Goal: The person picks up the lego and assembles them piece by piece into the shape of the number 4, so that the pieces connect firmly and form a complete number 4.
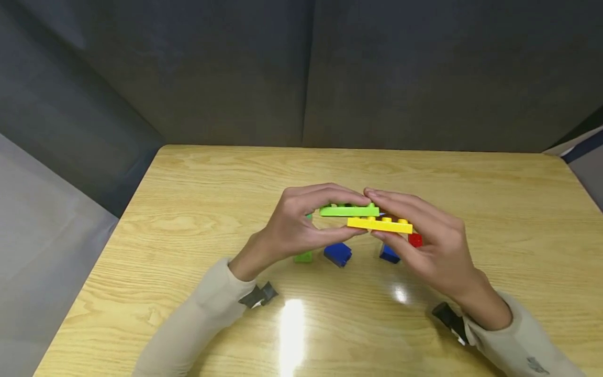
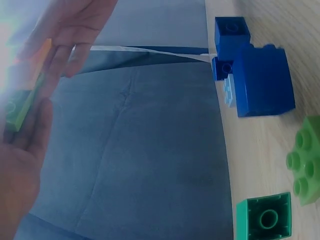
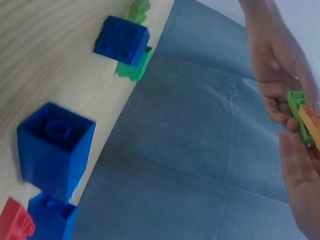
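Note:
Above the table, a flat lime-green toy brick (image 1: 348,211) lies over a flat yellow toy brick (image 1: 383,225), offset to the left; whether their studs are locked together I cannot tell. My left hand (image 1: 301,217) pinches the pair from the left, fingers over the green brick and thumb beneath the yellow one. From the right, my right hand (image 1: 435,243) grips the yellow brick with its thumb below, its fingers hiding part of the upper side. In the right wrist view the yellow brick (image 3: 311,124) looks orange beside the green brick (image 3: 294,100).
Loose bricks lie on the wooden table (image 1: 212,209) below the hands: a blue brick (image 1: 337,254), another blue brick (image 1: 389,254), a red brick (image 1: 415,240) and a lime brick (image 1: 303,257). A darker green brick (image 2: 265,217) and a light-blue brick (image 2: 229,90) appear in the left wrist view.

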`<state>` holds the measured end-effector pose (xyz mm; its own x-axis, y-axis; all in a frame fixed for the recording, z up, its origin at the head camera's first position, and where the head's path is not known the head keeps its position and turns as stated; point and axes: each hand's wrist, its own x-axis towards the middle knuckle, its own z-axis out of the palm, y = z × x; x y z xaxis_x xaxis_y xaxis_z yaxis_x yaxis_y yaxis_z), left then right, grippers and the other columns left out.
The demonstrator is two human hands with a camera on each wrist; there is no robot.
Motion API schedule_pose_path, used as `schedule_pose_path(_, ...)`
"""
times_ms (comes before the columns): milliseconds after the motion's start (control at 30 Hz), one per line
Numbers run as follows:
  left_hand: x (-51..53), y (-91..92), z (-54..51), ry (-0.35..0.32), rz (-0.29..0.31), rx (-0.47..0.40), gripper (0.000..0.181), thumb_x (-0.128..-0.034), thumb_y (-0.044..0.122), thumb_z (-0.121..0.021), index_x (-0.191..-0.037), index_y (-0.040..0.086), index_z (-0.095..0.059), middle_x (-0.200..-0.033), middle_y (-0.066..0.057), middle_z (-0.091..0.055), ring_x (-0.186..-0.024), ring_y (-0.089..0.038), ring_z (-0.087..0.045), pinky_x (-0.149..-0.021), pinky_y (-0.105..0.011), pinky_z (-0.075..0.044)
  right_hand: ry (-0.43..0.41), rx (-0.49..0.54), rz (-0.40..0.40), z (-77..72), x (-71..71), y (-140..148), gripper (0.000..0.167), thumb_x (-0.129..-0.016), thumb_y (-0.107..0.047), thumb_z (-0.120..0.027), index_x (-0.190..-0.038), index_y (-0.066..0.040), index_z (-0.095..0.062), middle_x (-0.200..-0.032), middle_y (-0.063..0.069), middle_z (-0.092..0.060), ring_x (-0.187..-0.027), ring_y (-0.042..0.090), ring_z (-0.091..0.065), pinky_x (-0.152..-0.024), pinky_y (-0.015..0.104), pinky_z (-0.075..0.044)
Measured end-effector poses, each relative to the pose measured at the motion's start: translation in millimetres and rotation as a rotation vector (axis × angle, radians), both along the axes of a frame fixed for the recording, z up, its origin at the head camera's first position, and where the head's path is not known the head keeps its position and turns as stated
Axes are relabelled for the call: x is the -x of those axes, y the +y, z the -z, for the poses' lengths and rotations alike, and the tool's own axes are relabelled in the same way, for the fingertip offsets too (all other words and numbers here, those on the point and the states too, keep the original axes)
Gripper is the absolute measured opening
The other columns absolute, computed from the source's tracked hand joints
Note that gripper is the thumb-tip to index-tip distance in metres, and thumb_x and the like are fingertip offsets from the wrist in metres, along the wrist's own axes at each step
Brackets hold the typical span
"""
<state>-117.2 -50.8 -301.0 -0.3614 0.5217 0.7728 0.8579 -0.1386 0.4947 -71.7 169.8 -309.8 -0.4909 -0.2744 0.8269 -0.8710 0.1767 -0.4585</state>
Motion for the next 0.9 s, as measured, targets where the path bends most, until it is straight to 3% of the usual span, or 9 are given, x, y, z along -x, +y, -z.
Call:
schedule_pose_path(267, -5.8, 0.9, -0.8, -0.027, 0.04, -0.011, 0.04, -0.0743, -0.011, -0.088, -0.11, -0.015, -0.072, -0.108, -0.023, -0.075, -0.103, -0.025, -0.075, -0.089, -0.032, -0.06, -0.033, 0.052, -0.027, -3.4, -4.0, 0.6, 0.047, -0.097, -0.03, -0.074, -0.117, 0.012, -0.072, -0.122, 0.012, -0.073, -0.114, 0.016, -0.07, -0.089, 0.018, -0.056)
schedule_pose_path(500, -8.3, 0.0, -0.8, -0.004, 0.027, 0.007, 0.038, -0.0767, -0.011, -0.087, -0.111, -0.014, -0.071, -0.109, -0.023, -0.075, -0.104, -0.024, -0.075, -0.09, -0.031, -0.06, -0.021, 0.111, -0.061, -2.8, -4.8, -1.6, 0.042, -0.095, -0.025, -0.077, -0.112, 0.014, -0.073, -0.119, 0.015, -0.074, -0.113, 0.017, -0.07, -0.09, 0.02, -0.056)
schedule_pose_path(633, -8.1, -0.4, -0.8, 0.012, 0.024, 0.019, 0.036, -0.0783, -0.011, -0.085, -0.111, -0.014, -0.071, -0.108, -0.022, -0.075, -0.103, -0.024, -0.075, -0.091, -0.03, -0.059, 0.019, 0.078, 0.001, -2.1, -4.2, -1.3, 0.045, -0.096, -0.03, -0.076, -0.111, 0.012, -0.074, -0.118, 0.012, -0.075, -0.112, 0.015, -0.071, -0.091, 0.019, -0.055)
schedule_pose_path(900, -5.3, 0.4, -0.6, 0.032, -0.012, 0.054, 0.038, -0.0805, -0.009, -0.085, -0.115, -0.013, -0.07, -0.113, -0.02, -0.074, -0.109, -0.024, -0.072, -0.096, -0.031, -0.057, -0.019, -0.021, -0.001, -3.4, -1.2, 5.2, 0.049, -0.1, -0.034, -0.071, -0.117, 0.012, -0.072, -0.124, 0.012, -0.072, -0.116, 0.013, -0.068, -0.094, 0.02, -0.054)
